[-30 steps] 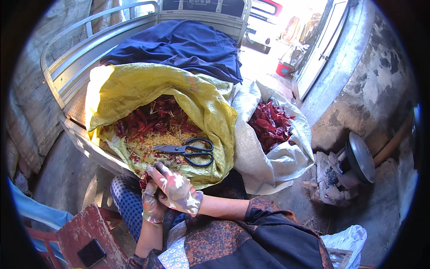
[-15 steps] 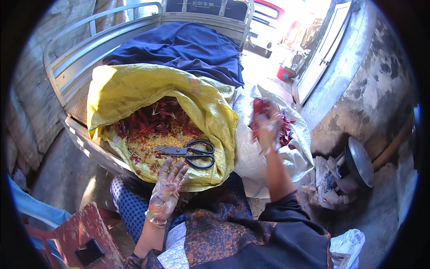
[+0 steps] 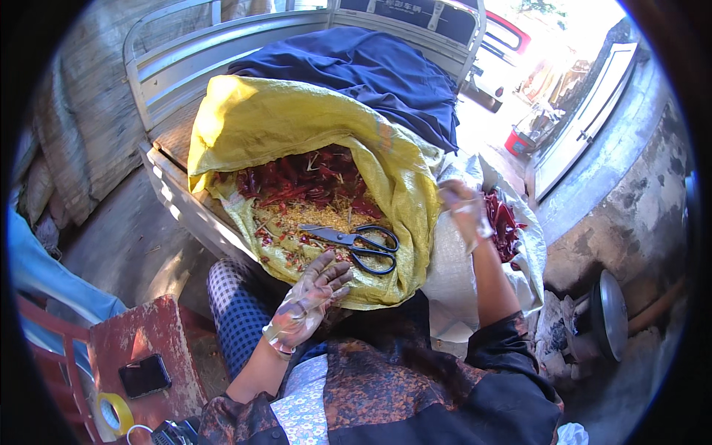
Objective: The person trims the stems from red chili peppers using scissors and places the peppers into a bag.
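Observation:
My left hand (image 3: 305, 300), in a thin see-through glove, is open with its fingers stretched out at the near edge of a yellow woven sack (image 3: 404, 196). Just beyond its fingertips, black-handled scissors (image 3: 352, 241) lie on yellow seeds (image 3: 311, 216) and scraps. Deeper in the sack's mouth is a heap of dried red chillies (image 3: 297, 178). My right hand (image 3: 466, 211), also gloved, hovers between the yellow sack and a white sack (image 3: 460, 289); it is slightly blurred, and nothing shows in its fingers. More red chillies (image 3: 503, 226) fill the white sack's opening.
A dark blue cloth (image 3: 356, 63) covers the back of the metal cart bed (image 3: 185, 55). At lower left, a worn red stool (image 3: 159, 334) bears a phone (image 3: 144, 376), with a tape roll (image 3: 113, 413) beside it. A lidded pot (image 3: 612, 315) stands at right.
My right hand has let go of red chillies at the white sack and come back left toward the yellow sack. My left hand stays near the scissors. The whole view has shifted.

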`<action>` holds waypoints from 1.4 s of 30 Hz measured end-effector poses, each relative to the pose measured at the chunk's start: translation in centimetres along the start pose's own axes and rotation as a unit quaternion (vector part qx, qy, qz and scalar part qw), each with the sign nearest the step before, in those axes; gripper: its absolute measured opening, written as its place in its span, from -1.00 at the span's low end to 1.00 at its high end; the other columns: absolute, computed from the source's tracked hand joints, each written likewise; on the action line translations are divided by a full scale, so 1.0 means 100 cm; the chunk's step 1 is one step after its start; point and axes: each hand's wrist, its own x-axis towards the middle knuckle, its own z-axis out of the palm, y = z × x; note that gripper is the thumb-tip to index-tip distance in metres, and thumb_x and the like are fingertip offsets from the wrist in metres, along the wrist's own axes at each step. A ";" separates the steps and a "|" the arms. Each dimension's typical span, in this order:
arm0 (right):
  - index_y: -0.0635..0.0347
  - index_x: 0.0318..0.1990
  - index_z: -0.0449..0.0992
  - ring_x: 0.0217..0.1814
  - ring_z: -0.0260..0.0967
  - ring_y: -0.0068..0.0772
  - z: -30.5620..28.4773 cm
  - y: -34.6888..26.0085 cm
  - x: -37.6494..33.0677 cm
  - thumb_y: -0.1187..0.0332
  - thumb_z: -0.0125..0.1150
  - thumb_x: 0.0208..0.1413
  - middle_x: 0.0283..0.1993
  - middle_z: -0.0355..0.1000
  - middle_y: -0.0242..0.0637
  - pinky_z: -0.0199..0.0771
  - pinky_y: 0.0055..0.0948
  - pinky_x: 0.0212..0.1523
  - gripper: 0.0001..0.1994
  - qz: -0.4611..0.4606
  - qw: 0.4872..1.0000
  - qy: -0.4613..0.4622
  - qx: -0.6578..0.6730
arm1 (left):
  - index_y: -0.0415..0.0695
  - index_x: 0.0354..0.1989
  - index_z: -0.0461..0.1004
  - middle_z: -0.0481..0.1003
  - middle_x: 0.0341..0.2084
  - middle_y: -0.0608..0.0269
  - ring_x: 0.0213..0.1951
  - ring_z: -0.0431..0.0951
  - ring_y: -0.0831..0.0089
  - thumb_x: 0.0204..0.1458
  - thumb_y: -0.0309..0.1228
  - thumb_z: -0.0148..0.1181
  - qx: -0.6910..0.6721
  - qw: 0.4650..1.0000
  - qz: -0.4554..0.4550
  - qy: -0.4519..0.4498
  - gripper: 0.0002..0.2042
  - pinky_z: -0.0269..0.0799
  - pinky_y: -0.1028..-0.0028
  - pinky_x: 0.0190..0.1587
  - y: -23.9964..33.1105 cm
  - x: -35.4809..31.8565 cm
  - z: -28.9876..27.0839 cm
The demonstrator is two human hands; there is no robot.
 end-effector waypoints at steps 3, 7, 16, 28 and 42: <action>0.28 -0.15 0.48 -0.10 0.36 -0.33 0.060 0.000 0.006 0.47 0.01 0.06 -0.16 0.44 -0.20 0.35 -0.41 -0.06 -0.78 0.128 0.859 -0.199 0.454 | -0.19 0.27 -0.04 0.16 0.14 -0.07 0.20 0.20 0.12 -0.09 -0.49 0.13 0.001 1.000 0.007 -0.011 -0.30 0.16 0.24 0.23 0.012 0.000 0.008; 0.22 0.03 0.40 -0.05 0.40 -0.10 0.112 -0.033 0.009 0.42 0.07 0.01 -0.09 0.45 -0.07 0.39 -0.29 -0.05 -0.64 0.080 0.977 -0.173 0.094 | -0.20 0.22 0.07 0.24 0.10 -0.06 0.15 0.28 0.13 -0.07 -0.49 0.12 -0.001 1.000 0.016 0.010 -0.38 0.19 0.23 0.21 0.013 0.002 -0.005; 0.10 -0.11 0.51 -0.10 0.41 -0.03 0.115 -0.036 0.010 0.34 0.15 0.00 -0.14 0.46 -0.06 0.37 -0.25 -0.09 -0.73 -0.102 0.954 -0.156 -0.234 | -0.22 0.18 0.14 0.28 0.08 -0.04 0.11 0.33 0.14 -0.06 -0.52 0.12 -0.012 0.999 0.025 0.022 -0.44 0.25 0.24 0.18 0.012 -0.001 -0.014; 0.32 -0.09 0.47 -0.22 0.40 -0.57 0.119 -0.099 -0.074 0.49 0.16 0.06 -0.23 0.49 -0.36 0.39 -0.58 -0.14 -0.76 0.147 0.838 -0.373 0.370 | -0.20 0.18 0.16 0.38 -0.01 0.19 -0.02 0.43 0.39 0.04 -0.35 0.14 0.103 0.992 0.043 0.050 -0.47 0.34 0.39 0.03 0.022 0.004 -0.007; 0.33 -0.10 0.45 -0.17 0.39 -0.39 0.129 -0.121 -0.092 0.56 0.11 0.04 -0.22 0.36 -0.26 0.39 -0.55 -0.13 -0.77 -0.079 0.911 -0.322 0.244 | -0.22 -0.02 0.37 0.44 -0.22 0.38 -0.22 0.39 0.61 0.07 -0.45 0.04 0.319 0.932 0.146 0.090 -0.71 0.30 0.58 -0.09 0.011 -0.002 -0.036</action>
